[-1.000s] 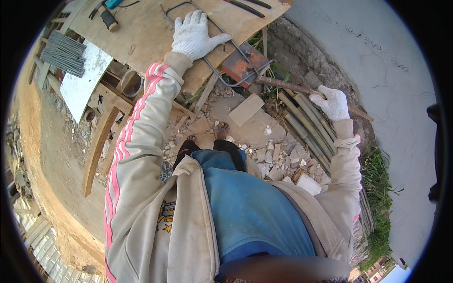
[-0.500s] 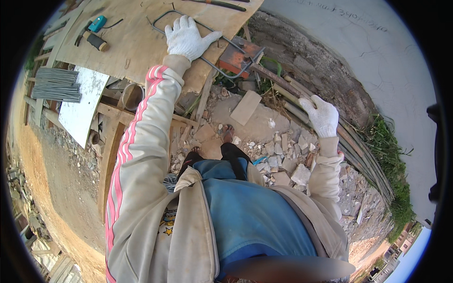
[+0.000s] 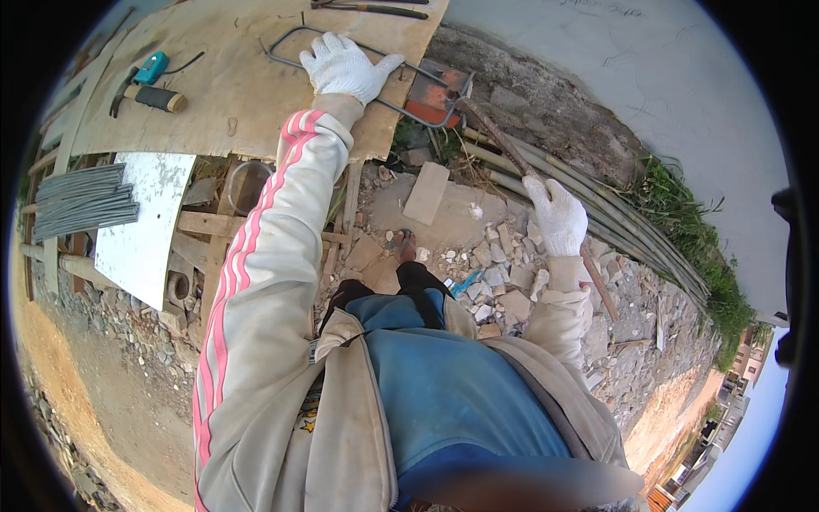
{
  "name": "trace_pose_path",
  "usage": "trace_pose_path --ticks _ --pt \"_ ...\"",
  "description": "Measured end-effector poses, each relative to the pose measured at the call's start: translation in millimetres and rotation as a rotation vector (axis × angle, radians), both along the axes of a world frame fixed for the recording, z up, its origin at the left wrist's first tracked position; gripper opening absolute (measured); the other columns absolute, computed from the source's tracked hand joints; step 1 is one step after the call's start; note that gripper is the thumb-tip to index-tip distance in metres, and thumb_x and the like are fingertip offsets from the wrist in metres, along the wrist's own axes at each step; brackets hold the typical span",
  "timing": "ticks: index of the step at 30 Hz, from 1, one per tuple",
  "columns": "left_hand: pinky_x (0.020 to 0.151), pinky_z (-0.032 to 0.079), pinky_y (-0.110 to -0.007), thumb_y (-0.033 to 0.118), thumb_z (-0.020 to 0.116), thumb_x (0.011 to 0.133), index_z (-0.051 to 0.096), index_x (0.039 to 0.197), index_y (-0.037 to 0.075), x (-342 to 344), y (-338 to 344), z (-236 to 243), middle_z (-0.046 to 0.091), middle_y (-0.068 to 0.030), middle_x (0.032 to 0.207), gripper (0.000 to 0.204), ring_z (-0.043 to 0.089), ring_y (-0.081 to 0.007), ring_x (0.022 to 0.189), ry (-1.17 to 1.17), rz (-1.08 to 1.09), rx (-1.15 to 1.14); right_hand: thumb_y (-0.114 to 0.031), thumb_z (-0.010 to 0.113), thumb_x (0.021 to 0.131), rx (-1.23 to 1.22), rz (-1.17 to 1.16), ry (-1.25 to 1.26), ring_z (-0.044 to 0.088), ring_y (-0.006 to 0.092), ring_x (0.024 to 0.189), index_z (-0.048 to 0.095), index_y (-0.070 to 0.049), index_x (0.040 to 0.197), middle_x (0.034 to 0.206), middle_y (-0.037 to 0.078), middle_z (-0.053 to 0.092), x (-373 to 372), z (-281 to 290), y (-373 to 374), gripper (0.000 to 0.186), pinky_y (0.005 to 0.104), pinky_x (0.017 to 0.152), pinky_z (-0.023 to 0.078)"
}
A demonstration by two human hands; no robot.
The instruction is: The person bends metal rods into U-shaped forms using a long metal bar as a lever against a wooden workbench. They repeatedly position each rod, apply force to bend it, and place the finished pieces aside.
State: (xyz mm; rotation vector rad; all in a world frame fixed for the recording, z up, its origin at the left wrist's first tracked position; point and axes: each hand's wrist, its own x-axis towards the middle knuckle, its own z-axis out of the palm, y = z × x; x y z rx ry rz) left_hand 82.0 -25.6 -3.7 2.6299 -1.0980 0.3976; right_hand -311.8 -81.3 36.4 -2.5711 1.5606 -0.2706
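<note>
My left hand [image 3: 348, 72], in a white knit glove, lies flat with fingers spread on a bent steel rod [image 3: 294, 32]. The rod forms a long, roughly rectangular loop on the plywood sheet [image 3: 217, 72]. Its right end reaches over an orange-red metal plate [image 3: 429, 92] at the sheet's corner. My right hand [image 3: 559, 220], gloved the same way, is closed around a long rusty metal bar [image 3: 497, 135]. The bar's far end meets the plate beside the rod, and its near end shows past my wrist. My palm hides the gripped part.
A hammer [image 3: 153, 97], teal tape measure [image 3: 152, 68] and long-handled tool [image 3: 375, 8] lie on the plywood. Cut steel rods [image 3: 85, 200] rest on a white board [image 3: 145, 226] at left. Rubble [image 3: 503, 264] surrounds my feet. Long poles [image 3: 648, 247] lie along the grey wall [image 3: 682, 102].
My right hand has drawn the rusty bar toward me, swinging it away from the poles. My left hand stays flat on the rod. The whole view has shifted slightly.
</note>
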Motion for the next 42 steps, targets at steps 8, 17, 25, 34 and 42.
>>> trace_pose_path --ticks 8,17,25,34,42 --pt "0.108 0.031 -0.053 0.088 0.053 0.083 0.059 0.140 -0.006 -2 -3 -2 0.056 -0.0210 0.140 0.110 0.048 -0.0356 0.134 0.040 0.026 -0.021 -0.053 0.052 0.105 -0.065 -0.167 0.000 0.069 0.0461 0.089 0.066 -0.013 0.105 0.088 0.025 0.071 27 2 99 0.042 0.0556 0.074 0.052" --pt "0.110 0.029 -0.052 0.088 0.052 0.083 0.055 0.143 -0.007 2 -3 8 0.054 -0.0204 0.142 0.113 0.045 -0.0351 0.137 0.107 0.041 0.030 -0.040 0.051 0.108 0.182 0.117 -0.116 0.067 0.0463 0.085 0.062 -0.007 0.117 0.087 0.024 0.068 -78 38 89 0.036 0.0524 0.075 0.050" --pt "0.110 0.028 -0.051 0.088 0.055 0.080 0.060 0.139 -0.006 2 -6 1 0.057 -0.0184 0.136 0.111 0.047 -0.0335 0.130 0.061 0.059 0.001 -0.033 0.053 0.109 0.509 -0.087 -0.153 0.057 0.0229 0.072 0.067 -0.002 0.105 0.077 0.008 0.061 -198 74 106 0.034 0.0385 0.073 0.050" --pt "0.107 0.030 -0.050 0.091 0.053 0.079 0.062 0.137 -0.005 5 -7 -4 0.059 -0.0174 0.132 0.112 0.048 -0.0324 0.129 -0.001 0.049 0.005 -0.031 0.057 0.107 0.622 -0.060 -0.193 0.050 0.0114 0.058 0.068 -0.001 0.118 0.072 0.003 0.058 -189 92 108 0.034 0.0297 0.055 0.042" --pt "0.108 0.030 -0.050 0.092 0.053 0.079 0.061 0.136 -0.006 12 -11 -14 0.058 -0.0198 0.135 0.113 0.049 -0.0349 0.129 -0.039 0.039 -0.022 -0.043 0.061 0.106 1.115 -0.216 -0.434 0.043 0.0076 0.057 0.065 -0.001 0.126 0.076 -0.003 0.052 -214 104 104 0.047 0.0224 0.050 0.032"
